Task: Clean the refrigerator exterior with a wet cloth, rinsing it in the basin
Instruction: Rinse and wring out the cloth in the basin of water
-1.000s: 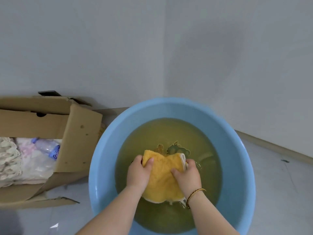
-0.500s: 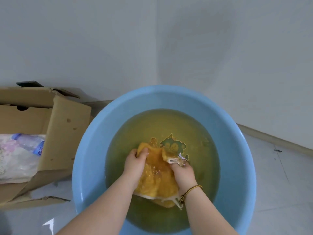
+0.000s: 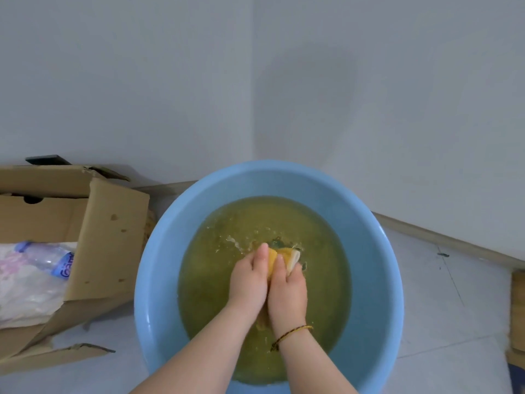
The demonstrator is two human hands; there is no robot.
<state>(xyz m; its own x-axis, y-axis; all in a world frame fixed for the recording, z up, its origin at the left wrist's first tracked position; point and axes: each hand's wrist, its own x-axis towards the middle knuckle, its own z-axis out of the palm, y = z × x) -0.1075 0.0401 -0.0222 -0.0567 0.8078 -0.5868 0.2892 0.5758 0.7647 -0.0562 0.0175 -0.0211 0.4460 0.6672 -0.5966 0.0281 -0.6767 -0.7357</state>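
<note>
Head view: both hands (image 3: 268,282) squeezing cloth (image 3: 281,255) over basin (image 3: 159,268).

The basin (image 3: 159,260) is plain light blue, and the water (image 3: 216,282) in it looks murky yellow-green. The cloth (image 3: 273,258) is bright orange-yellow with a pale cream edge. There's a dark greenish shape (image 3: 279,242) under the water, maybe a print, too rippled to tell. Thin black and yellow bracelet (image 3: 289,334), brown cardboard box (image 3: 110,237), clear bottle (image 3: 47,258) with a blue label, pale grey walls (image 3: 127,81).
</note>
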